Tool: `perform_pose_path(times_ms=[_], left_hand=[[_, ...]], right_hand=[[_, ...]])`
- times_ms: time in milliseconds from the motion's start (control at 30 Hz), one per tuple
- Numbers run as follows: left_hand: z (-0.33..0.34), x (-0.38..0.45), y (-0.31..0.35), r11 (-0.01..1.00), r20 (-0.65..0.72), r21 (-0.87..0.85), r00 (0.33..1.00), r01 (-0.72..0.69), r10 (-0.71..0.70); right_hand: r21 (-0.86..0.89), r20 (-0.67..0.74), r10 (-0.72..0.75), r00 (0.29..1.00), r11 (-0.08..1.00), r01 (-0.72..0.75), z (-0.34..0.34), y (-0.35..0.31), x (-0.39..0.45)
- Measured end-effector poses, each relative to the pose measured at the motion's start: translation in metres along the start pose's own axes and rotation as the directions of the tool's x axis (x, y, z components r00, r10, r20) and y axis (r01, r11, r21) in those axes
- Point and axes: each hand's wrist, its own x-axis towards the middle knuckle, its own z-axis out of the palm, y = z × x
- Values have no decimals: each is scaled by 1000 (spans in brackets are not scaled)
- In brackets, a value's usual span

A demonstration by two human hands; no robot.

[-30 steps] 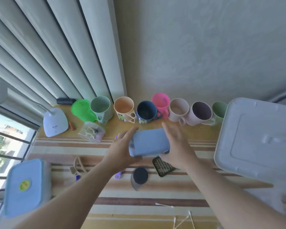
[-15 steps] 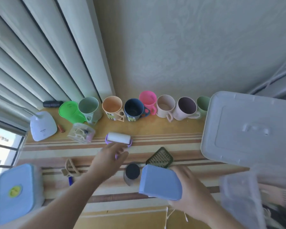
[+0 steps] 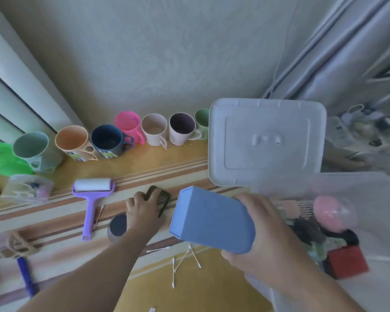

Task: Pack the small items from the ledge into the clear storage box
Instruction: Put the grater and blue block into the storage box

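right hand [image 3: 263, 239] up front, grasping the blue container [image 3: 212, 224], fingers wrapped round its end nearest the box, the thing tilted and carried in the air just at the rim of the clear storage box [image 3: 369, 183] over at three o'clock. looks like rigid plastic, hollow and light by my reckoning, smooth sided, so a wide wrap round the body suits it better than a pinch at a corner, which could let it swivel.

left hand [image 3: 144, 210] is down on the ledge [image 3: 144, 167] at nine o'clock of the container, fingers curled over the dark grater [image 3: 160, 199], taking hold of it. flat, stiff, thin piece; i'd take it by the edges, since the cutting face could bite a fingertip.

inside the box already: a pink rounded piece [image 3: 331, 212], a red block [image 3: 347, 264] and some dark bits, too blurred to name. the white lid [image 3: 266, 140] stands propped at twelve o'clock of the box.

waiting on the ledge: the purple lint roller [image 3: 91, 194], a dark round-topped jar [image 3: 117, 226] touching the left wrist, cotton swabs [image 3: 182, 262] scattered at six o'clock, light and fiddly, best gathered in a bunch. mugs [image 3: 131, 131] line the wall at the back.
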Motion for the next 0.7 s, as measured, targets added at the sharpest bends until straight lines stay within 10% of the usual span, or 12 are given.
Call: perform_pose_path(times_ms=[133, 400, 700], left_hand=[[-52, -19, 27, 994, -7, -76, 997, 80, -81], [-151, -86, 177, 883, -329, -335, 919, -329, 218], [-89, -158, 330, 874, -67, -177, 891, -453, 448]], right_hand=[[-7, -37, 21, 999, 1000, -21, -36, 24, -10], [30, -110, 118, 987, 993, -116, -134, 121, -50], [-118, -91, 367, 926, 919, -376, -168, 292, -105]])
